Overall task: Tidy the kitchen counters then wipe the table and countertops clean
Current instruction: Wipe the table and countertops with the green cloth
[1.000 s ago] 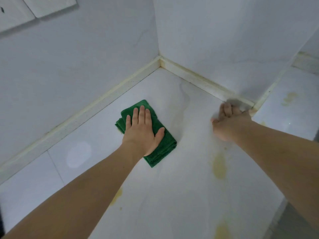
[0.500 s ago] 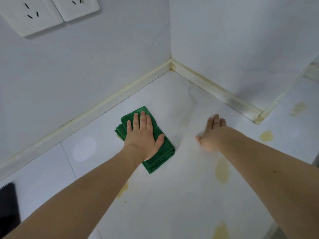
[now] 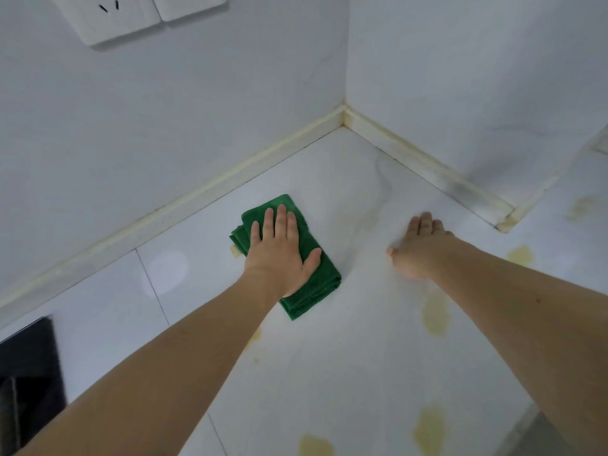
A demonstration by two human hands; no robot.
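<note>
With my left hand point(image 3: 279, 255) pressed flat on the folded cloth point(image 3: 309, 291) near the back wall and my right hand point(image 3: 419, 250) spread bare on the counter point(image 3: 362, 373), I judged the yellow stains point(image 3: 436, 315) might smear.

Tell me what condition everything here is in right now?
green cloth: folded, flat on the counter.
left hand: pressing flat on the cloth.
right hand: flat on bare counter.
countertop: marked with yellow stains.
wall socket: nothing plugged in.
</note>
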